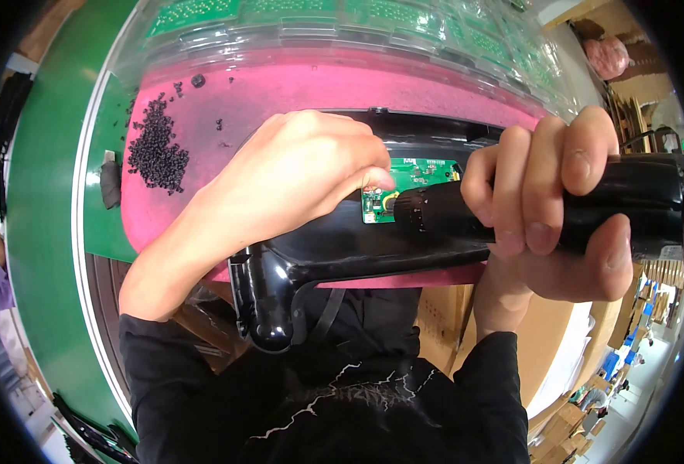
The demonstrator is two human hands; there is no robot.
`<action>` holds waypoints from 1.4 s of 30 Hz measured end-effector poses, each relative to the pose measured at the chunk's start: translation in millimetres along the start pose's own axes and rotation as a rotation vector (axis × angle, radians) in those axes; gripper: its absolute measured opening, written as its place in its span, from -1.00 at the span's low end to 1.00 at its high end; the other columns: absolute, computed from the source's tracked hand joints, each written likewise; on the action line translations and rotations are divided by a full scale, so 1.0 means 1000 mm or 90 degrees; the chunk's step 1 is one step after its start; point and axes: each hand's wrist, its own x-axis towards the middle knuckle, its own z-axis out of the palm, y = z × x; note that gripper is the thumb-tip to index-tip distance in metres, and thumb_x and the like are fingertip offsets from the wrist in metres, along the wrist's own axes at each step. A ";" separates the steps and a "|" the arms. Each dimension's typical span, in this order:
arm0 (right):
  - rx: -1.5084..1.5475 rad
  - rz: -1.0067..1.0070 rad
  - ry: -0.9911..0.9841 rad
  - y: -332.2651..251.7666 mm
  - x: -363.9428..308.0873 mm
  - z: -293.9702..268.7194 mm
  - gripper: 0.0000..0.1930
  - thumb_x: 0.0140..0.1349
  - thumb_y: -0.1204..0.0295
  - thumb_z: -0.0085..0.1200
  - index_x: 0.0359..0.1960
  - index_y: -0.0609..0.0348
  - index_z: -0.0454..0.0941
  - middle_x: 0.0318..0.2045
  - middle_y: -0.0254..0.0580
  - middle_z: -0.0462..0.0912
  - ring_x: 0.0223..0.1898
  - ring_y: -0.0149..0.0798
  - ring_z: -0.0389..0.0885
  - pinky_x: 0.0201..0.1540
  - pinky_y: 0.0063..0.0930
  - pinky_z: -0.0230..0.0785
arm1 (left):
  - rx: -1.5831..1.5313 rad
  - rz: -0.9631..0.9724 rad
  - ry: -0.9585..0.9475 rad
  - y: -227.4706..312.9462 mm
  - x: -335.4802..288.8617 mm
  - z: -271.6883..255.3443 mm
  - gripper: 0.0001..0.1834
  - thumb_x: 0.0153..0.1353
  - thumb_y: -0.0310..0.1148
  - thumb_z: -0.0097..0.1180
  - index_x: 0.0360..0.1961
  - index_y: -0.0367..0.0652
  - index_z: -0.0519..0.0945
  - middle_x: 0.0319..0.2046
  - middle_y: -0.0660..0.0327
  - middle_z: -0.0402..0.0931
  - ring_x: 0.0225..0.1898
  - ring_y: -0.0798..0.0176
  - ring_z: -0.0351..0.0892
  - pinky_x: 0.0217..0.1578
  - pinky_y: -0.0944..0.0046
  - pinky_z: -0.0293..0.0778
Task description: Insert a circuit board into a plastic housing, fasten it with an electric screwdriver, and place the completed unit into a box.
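Head view: right fingers wrapped round tool, left fingers at board

Right hand [541, 189]: fingers curled closely around a black cylindrical tool [454, 210], its nose over the green circuit board [427, 172]. Left hand [311, 166]: fingers bent inward, thumb at board's left end; cannot tell whether pinching anything. Board sits in a black housing [334, 251] over the pink mat [210, 100].

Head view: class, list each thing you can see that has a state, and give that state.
Right hand: closed around the black tool
Black tool: held, nose toward the circuit board
Left hand: fingers curled, thumb over the circuit board
Circuit board: exposed, partly covered
Black housing: lying on the pink mat
Small black pieces: loose, heaped
Pink mat: smudged
Clear trays: holding green boards
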 end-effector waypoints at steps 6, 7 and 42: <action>-0.020 0.051 0.036 0.003 0.002 0.014 -0.63 0.19 0.12 0.18 -0.17 0.06 0.35 -0.59 -0.47 0.43 -0.64 -0.49 0.33 -0.50 -0.53 0.23 | 0.049 -0.128 -0.030 0.008 -0.002 -0.009 -0.82 0.30 -0.42 0.12 -0.39 -0.32 0.57 -0.49 0.04 0.54 -0.39 -0.10 0.58 -0.37 0.06 0.47; -0.041 0.062 0.049 0.003 0.000 0.020 -0.63 0.18 0.13 0.19 -0.18 0.06 0.35 -0.60 -0.46 0.43 -0.65 -0.48 0.33 -0.51 -0.53 0.22 | 0.050 -0.130 -0.026 0.009 -0.003 -0.010 -0.82 0.30 -0.42 0.12 -0.39 -0.32 0.57 -0.49 0.04 0.54 -0.39 -0.10 0.58 -0.37 0.06 0.47; 0.044 -0.273 0.020 -0.022 -0.021 0.019 -0.51 0.17 -0.03 0.20 -0.15 0.13 0.43 -0.55 -0.47 0.51 -0.57 -0.53 0.48 -0.39 -0.60 0.33 | -0.078 0.120 -0.037 0.022 -0.004 -0.003 -0.80 0.03 -0.50 0.34 -0.34 -0.31 0.58 -0.48 0.06 0.56 -0.43 -0.02 0.60 -0.40 0.12 0.51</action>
